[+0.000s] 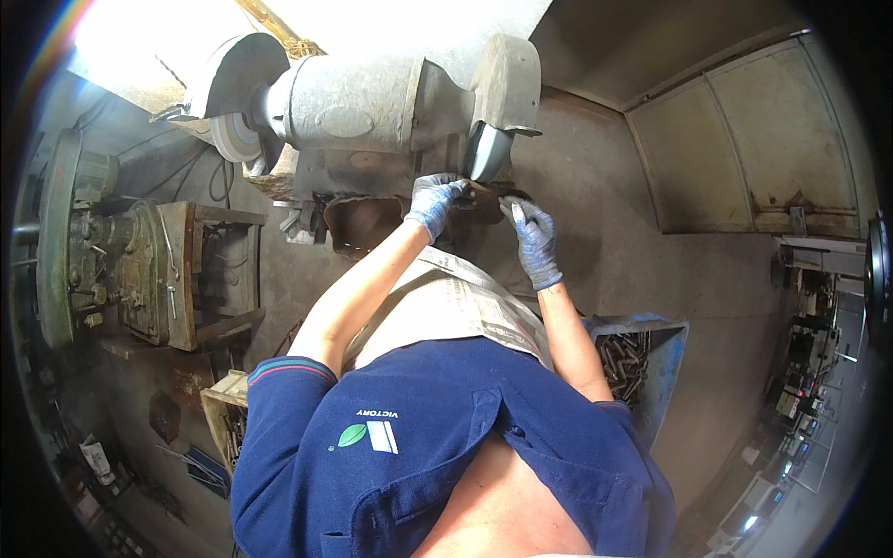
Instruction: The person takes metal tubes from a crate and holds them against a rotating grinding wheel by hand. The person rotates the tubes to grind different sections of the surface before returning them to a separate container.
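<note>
A large grey bench grinder (358, 104) stands in front of me, with a grinding wheel at either end. My left hand (435, 203), in a blue-and-white work glove, is closed at the lower edge of the right wheel (489, 153). Its fingers pinch a small, thin brownish piece (479, 189), mostly hidden and too small to name. Just right of the wheel is my right hand (533, 244), gloved alike, with thumb and fingers pressed together towards the same piece. Whatever lies between the right fingertips cannot be made out.
The grinder's left wheel (234, 138) sits under a guard. Beside my right elbow, a blue-edged bin (665, 372) holds many small metal parts. A wooden-sided box (223, 409) is at my left. An old green machine (121, 260) stands further left, and metal panels (744, 139) at the far right.
</note>
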